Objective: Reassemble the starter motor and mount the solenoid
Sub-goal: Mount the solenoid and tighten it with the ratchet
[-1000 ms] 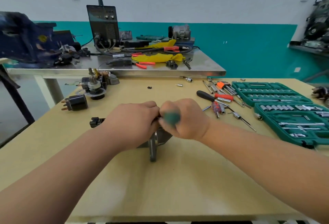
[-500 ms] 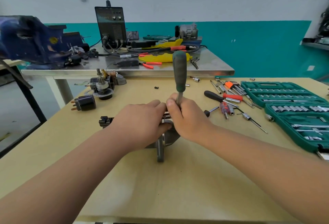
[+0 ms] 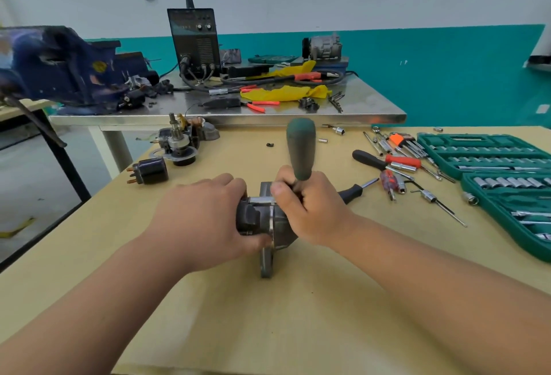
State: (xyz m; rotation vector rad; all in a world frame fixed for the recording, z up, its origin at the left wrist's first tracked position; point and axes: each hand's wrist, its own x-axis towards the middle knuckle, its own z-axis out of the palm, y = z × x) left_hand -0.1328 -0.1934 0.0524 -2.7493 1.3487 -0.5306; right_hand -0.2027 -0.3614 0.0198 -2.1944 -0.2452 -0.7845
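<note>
- The left hand (image 3: pixel 202 219) is wrapped round the dark end of the motor (image 3: pixel 259 216), fingers over the top and thumb beneath, bracing it on the table (image 3: pixel 268 324).
- The right hand (image 3: pixel 313 213) is closed round the lower part of a tool (image 3: pixel 300 148). The tool's green handle stands upright above the knuckles. Its tip is hidden, so what it engages cannot be told.
- The motor lies on its side between the two hands and touches both. Its flange edge rests on the table just on the near side of them.
- A black cylinder with copper studs, judged to be the solenoid (image 3: pixel 150 171), lies well apart, beyond and outboard of the left hand. It is not yet mounted.
- Handling, motor: judged heavy, rigid cast metal. Its round body is likely to roll under turning load, so it needs a firm brace on the barrel or flange.
- Handling, solenoid: judged lighter and hard. Take it by the barrel, not by the studs.
- Loose screwdrivers (image 3: pixel 387 162) and a socket case (image 3: pixel 465 138) lie outboard of the right hand.
</note>
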